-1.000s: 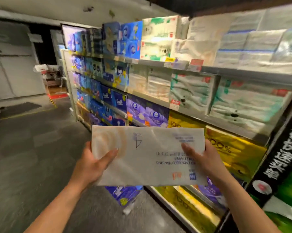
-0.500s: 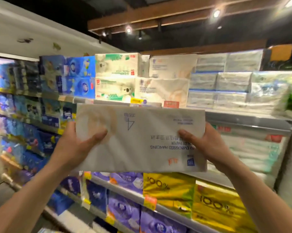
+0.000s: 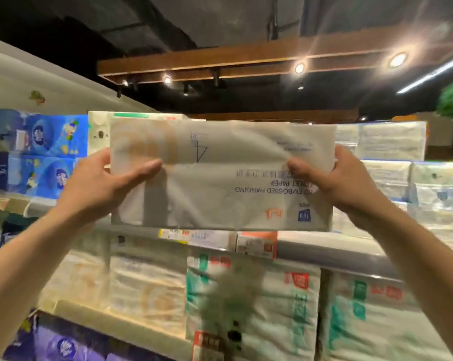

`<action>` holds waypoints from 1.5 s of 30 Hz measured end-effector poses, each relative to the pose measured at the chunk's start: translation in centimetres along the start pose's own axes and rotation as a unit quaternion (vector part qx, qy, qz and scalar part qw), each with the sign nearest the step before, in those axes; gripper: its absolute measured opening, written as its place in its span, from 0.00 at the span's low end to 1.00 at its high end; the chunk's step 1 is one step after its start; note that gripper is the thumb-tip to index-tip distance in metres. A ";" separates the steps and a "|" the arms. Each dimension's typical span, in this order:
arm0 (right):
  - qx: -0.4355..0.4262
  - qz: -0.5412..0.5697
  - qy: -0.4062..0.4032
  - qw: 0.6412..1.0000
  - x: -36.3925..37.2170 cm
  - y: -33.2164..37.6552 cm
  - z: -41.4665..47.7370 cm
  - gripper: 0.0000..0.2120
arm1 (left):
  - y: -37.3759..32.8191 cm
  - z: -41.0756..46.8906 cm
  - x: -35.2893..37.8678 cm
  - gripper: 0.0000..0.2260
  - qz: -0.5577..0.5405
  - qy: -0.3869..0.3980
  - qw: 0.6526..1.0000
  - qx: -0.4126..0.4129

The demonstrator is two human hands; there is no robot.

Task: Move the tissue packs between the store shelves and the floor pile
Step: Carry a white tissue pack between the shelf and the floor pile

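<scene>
Both your left hand [image 3: 100, 188] and right hand [image 3: 346, 183] clamp the ends of the tissue pack [image 3: 220, 196] (thumbs across its upside-down print). You hold it higher than before, level with the top shelf [image 3: 324, 248].

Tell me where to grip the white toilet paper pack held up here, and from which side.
Take the toilet paper pack by its two short ends, one from each side, as the left hand and right hand do, thumbs on the front face. It is long, level and soft-wrapped, so an end grip likely keeps it balanced.
</scene>
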State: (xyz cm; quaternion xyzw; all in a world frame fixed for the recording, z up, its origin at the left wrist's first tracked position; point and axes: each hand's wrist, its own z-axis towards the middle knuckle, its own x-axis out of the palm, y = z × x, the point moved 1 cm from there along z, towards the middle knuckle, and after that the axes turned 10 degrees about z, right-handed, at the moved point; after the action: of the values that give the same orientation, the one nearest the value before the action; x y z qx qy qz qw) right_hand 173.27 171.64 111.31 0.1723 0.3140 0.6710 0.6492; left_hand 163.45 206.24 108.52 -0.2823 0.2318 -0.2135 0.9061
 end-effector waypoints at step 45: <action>0.048 -0.385 -0.149 0.909 4.4 -11.6 24.3 0.35 | 5.7 27.7 19.6 0.43 0.213 -0.105 0.938 0.252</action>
State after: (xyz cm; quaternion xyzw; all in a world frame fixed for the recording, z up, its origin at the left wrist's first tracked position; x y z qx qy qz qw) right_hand 197.24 180.29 121.10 0.1664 0.2874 0.3194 0.8875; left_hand 195.61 211.81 119.46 -0.0096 0.1290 -0.0359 0.9910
